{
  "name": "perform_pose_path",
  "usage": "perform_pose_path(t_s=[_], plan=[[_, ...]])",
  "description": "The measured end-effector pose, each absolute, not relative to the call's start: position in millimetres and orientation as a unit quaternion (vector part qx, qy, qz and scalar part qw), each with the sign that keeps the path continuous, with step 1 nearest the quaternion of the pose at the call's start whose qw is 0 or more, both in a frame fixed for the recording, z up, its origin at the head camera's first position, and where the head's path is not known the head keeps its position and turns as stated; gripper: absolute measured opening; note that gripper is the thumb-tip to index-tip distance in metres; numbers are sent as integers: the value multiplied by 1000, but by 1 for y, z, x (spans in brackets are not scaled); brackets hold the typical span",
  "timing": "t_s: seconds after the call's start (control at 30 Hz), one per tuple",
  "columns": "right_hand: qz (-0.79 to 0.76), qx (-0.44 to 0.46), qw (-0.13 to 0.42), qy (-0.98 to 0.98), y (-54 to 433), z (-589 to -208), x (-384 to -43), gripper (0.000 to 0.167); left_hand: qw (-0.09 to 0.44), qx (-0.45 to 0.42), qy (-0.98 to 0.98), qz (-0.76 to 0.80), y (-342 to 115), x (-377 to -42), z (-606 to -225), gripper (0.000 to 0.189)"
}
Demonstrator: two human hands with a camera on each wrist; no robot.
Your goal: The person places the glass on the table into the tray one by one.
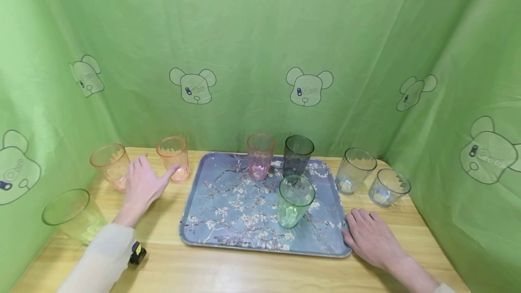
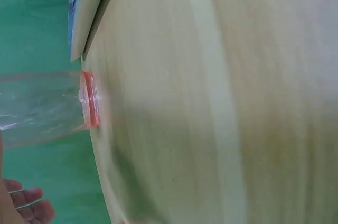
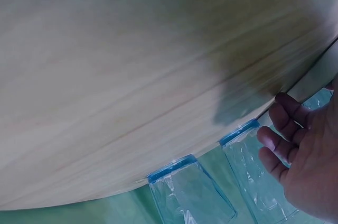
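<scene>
Left fingers (image 1: 143, 162) spread, near orange cup (image 1: 175, 155) | right fingers (image 1: 357, 217) relaxed, beside tray (image 1: 240, 207)

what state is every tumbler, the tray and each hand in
Tray: lying flat on the table
Pink tumbler: upright, empty, on the tray
Grey tumbler: upright, empty, on the tray
Green tumbler: upright, empty, on the tray
Tall blue tumbler: upright, empty
Short blue tumbler: upright, empty
Left orange tumbler: upright, empty
Right orange tumbler: upright, empty
Yellow-green tumbler: upright, empty
Left hand: fingers extended, thumb spread
Right hand: relaxed, at the tray's right edge
</scene>
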State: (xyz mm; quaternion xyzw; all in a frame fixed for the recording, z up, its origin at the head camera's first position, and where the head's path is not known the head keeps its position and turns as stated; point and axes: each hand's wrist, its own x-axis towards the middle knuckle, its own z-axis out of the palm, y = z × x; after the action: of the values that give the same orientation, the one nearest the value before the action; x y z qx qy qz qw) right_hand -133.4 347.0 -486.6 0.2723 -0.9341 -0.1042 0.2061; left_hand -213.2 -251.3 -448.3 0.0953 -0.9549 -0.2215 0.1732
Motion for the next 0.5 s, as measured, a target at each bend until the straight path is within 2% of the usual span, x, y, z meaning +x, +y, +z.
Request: perform_pose_path(t_s=[0.5], plan=[[-106,266,200,-937,346,-484,-133,29,159,68,-963,-209,-246,-237,-452,123]])
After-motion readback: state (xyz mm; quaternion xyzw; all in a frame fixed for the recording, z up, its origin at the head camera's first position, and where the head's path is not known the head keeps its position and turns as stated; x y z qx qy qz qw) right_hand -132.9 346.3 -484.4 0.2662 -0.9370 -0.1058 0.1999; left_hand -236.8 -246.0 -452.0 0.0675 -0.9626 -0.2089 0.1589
